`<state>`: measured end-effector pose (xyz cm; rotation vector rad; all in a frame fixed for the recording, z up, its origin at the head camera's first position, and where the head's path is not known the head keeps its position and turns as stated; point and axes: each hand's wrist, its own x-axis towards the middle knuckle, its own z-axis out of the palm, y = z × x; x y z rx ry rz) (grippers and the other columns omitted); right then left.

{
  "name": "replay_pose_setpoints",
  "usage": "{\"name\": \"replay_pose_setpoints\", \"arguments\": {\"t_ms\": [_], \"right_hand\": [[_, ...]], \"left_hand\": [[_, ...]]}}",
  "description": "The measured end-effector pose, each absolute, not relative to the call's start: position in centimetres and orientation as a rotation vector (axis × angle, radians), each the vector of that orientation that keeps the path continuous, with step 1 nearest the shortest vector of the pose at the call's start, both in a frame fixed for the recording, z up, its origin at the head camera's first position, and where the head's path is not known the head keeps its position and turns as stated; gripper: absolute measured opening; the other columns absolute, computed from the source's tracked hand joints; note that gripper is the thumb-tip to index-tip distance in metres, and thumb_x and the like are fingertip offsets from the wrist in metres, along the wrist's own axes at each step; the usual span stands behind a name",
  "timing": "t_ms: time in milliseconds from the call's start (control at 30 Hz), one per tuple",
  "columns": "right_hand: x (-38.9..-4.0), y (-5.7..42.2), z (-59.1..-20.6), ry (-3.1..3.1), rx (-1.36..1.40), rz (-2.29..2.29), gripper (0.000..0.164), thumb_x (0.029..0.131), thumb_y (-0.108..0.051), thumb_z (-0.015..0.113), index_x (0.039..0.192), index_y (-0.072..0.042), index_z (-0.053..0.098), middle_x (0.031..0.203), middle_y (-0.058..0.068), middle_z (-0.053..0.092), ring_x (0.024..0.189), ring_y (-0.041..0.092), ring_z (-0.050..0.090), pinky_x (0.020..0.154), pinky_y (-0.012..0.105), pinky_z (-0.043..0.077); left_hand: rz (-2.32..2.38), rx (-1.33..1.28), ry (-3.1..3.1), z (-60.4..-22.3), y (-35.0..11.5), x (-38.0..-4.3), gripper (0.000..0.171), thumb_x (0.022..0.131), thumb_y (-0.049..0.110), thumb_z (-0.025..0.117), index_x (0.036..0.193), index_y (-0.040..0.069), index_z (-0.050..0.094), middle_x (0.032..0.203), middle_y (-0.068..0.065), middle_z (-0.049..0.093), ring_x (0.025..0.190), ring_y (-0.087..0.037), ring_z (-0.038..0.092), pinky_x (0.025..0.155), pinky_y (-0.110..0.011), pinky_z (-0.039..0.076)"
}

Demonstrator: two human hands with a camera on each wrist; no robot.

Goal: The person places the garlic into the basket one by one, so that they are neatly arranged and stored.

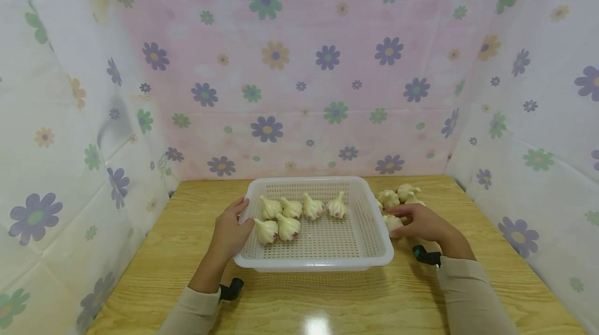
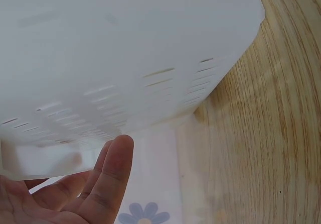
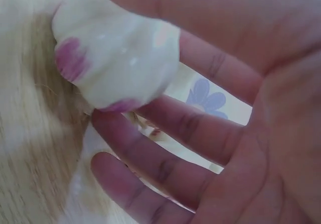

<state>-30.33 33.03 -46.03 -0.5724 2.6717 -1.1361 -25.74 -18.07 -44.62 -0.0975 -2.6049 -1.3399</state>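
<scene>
The shallow rectangular plastic basket [image 1: 313,262] is white, its floor and walls patterned with grids of small openings. Inside the basket, the rounded, pointed-necked garlic bulbs [image 1: 289,227] are creamy pale yellow, several with purplish-red patches; just right of the basket, a glossy round garlic bulb [image 3: 125,58] is cream-white with magenta blotches. Beneath the basket, the flat wood-grain tabletop [image 1: 187,252] is yellow-brown with darker streaks. Behind the basket, the flat pink cloth backdrop [image 1: 299,28] carries purple, green and orange daisies. On the basket's right, the whitish cloth side panel [image 1: 538,127] repeats those daisies. Nearer than the basket, both long fabric sleeves [image 1: 472,288] are plain beige.
</scene>
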Motion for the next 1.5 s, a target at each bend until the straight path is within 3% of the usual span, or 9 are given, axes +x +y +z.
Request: {"name": "replay_pose_setpoints", "arguments": {"t_ms": [233,867,1033,1267,1500], "right_hand": [[-30.5,32.6,-46.2,2.709,-0.513,-1.135,0.054,0.084,-0.033,0.086,0.131,-0.011,0.071,0.137,0.02,0.066,0.109,0.034,0.07,0.08,0.041,0.062],[-29.4,33.0,-43.8,2.97,-0.384,-1.052,0.063,0.089,-0.05,0.077,0.133,-0.006,0.07,0.127,0.018,0.071,0.109,0.035,0.07,0.081,0.046,0.062],[-29.0,32.9,-43.1,3.023,-0.369,-1.101,0.06,0.09,-0.051,0.076,0.133,-0.009,0.072,0.125,0.017,0.073,0.11,0.036,0.07,0.079,0.047,0.062],[-28.3,32.2,-42.0,3.017,-0.381,-1.218,0.058,0.091,-0.049,0.075,0.133,-0.009,0.07,0.142,0.021,0.062,0.116,0.043,0.067,0.073,0.04,0.064],[-28.1,31.8,-40.8,3.076,-0.356,-1.17,0.06,0.092,-0.052,0.073,0.135,-0.01,0.069,0.138,0.022,0.064,0.115,0.043,0.066,0.078,0.049,0.062]], "left_hand": [[-1.359,-0.1,-2.603,-44.8,-18.1,-25.8,0.06,0.095,0.013,0.061,0.151,-0.001,0.049,0.164,-0.013,0.041,0.148,-0.039,0.041,0.108,-0.051,0.048],[-1.332,-0.1,-2.609,-44.6,-18.1,-25.7,0.06,0.094,0.012,0.06,0.152,-0.001,0.049,0.163,-0.014,0.041,0.149,-0.04,0.039,0.11,-0.054,0.046],[-1.331,-0.091,-2.618,-44.6,-18.1,-25.7,0.061,0.094,0.012,0.06,0.152,0.0,0.048,0.164,-0.013,0.04,0.15,-0.04,0.038,0.111,-0.054,0.045],[-1.337,-0.088,-2.618,-44.5,-18.0,-25.6,0.061,0.094,0.012,0.06,0.152,-0.001,0.048,0.164,-0.014,0.04,0.15,-0.04,0.038,0.111,-0.053,0.045],[-1.357,-0.09,-2.609,-44.5,-18.0,-25.5,0.061,0.094,0.014,0.061,0.151,-0.001,0.049,0.163,-0.013,0.041,0.148,-0.04,0.041,0.109,-0.051,0.047]]}}
